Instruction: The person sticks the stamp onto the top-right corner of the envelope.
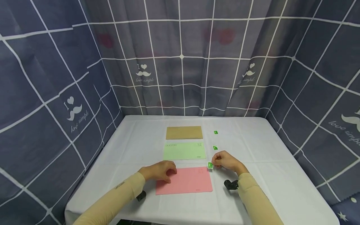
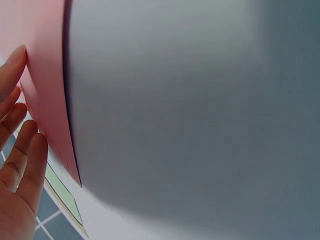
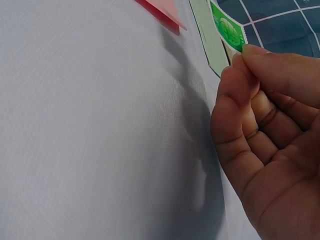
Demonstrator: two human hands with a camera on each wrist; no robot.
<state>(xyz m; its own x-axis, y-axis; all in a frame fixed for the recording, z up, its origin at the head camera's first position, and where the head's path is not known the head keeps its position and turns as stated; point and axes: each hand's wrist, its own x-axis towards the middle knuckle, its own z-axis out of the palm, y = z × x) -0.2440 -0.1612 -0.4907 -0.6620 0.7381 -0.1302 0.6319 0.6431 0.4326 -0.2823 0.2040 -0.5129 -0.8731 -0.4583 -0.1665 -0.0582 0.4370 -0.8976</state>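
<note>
My right hand (image 1: 226, 161) pinches a green postage stamp (image 3: 229, 29) between thumb and index fingertip. In the head view the stamp overlaps the upper right corner of a pink envelope (image 1: 185, 181). With fingers slightly bent, my left hand (image 1: 159, 171) rests at the upper left part of that envelope. The left wrist view shows its fingertips (image 2: 37, 142) against the pink paper. Beyond the pink envelope lies a light green envelope (image 1: 184, 151), and behind that a brown envelope (image 1: 184, 132).
Two more green stamps lie right of the envelopes: one stamp (image 1: 215, 147) beside the light green envelope, another stamp (image 1: 215, 132) beside the brown one. All rest on a white-covered table (image 1: 135, 137). Dark checked curtains (image 1: 194, 72) enclose its back and sides.
</note>
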